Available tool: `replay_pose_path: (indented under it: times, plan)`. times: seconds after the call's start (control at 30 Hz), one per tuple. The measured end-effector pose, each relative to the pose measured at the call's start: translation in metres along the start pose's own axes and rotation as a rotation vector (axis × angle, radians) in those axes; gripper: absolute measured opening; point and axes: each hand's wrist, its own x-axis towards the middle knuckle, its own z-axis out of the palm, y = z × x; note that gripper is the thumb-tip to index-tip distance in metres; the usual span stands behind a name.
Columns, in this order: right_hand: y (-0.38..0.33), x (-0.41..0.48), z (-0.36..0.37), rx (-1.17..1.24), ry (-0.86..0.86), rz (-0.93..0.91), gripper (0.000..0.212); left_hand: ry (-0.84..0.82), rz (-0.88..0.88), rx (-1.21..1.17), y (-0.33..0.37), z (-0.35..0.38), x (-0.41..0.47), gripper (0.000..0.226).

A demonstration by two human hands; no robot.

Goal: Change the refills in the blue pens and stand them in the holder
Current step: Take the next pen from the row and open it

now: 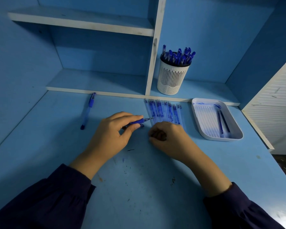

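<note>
Gripping a blue plastic pen with a ribbed grip [138, 121]: the fingers [130, 115] of our left hand [109, 134] curl over its barrel, thumb underneath, metal tip pointing right at the refills. Our right hand [169, 139] sits just beside that tip. Its fingers are curled tight with something dark under them; we cannot tell whether they hold anything. That hand covers the near ends of a row of translucent ink-stained plastic refills [163, 110], laid side by side on the blue desk [139, 187]. Right of the row is a white rounded plastic tray [205, 119], ink-smeared, with two dark refills [223, 123] inside. Behind, on the low shelf [205, 90], a white slotted cylindrical holder [172, 80] stands packed with upright capped blue pens [178, 55]. Well left of our hands, a single capped blue pen [87, 111] lies flat on the desk, its far end by the shelf edge. There are ink specks [127, 171] on the desk close to us. We have dark sleeves [40, 204] on both arms.
</note>
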Motion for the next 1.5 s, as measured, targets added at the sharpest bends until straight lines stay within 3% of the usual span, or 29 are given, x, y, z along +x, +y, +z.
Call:
replay_pose_path:
  times: [0.17, 0.33, 0.57, 0.8, 1.03, 1.37, 1.5]
  plan:
    - [0.003, -0.001, -0.01, 0.231, 0.034, 0.129, 0.011, -0.009, 0.004, 0.005, 0.001, 0.0, 0.0, 0.025]
    - [-0.006, -0.002, -0.014, 0.605, 0.159, 0.09, 0.018, -0.024, 0.007, 0.001, 0.0, 0.0, 0.0, 0.025]
    - [-0.004, 0.001, -0.012, 0.53, 0.229, 0.051, 0.005, -0.042, 0.013, 0.003, 0.003, 0.001, -0.002, 0.024]
    - [-0.002, 0.0, -0.024, 0.79, 0.618, -0.007, 0.016, 0.082, -0.053, 0.018, 0.004, 0.001, -0.002, 0.024]
    - [-0.01, 0.001, -0.014, 0.758, 0.732, -0.05, 0.014, 0.084, -0.076, -0.03, 0.011, 0.009, -0.003, 0.025]
    - [-0.003, 0.036, -0.041, 1.005, 0.787, 0.08, 0.018, 0.033, -0.098, -0.006, 0.005, 0.006, -0.003, 0.026]
    - [0.002, 0.063, -0.048, 0.886, 0.542, 0.091, 0.019, 0.06, -0.111, -0.004, 0.001, 0.007, -0.002, 0.024]
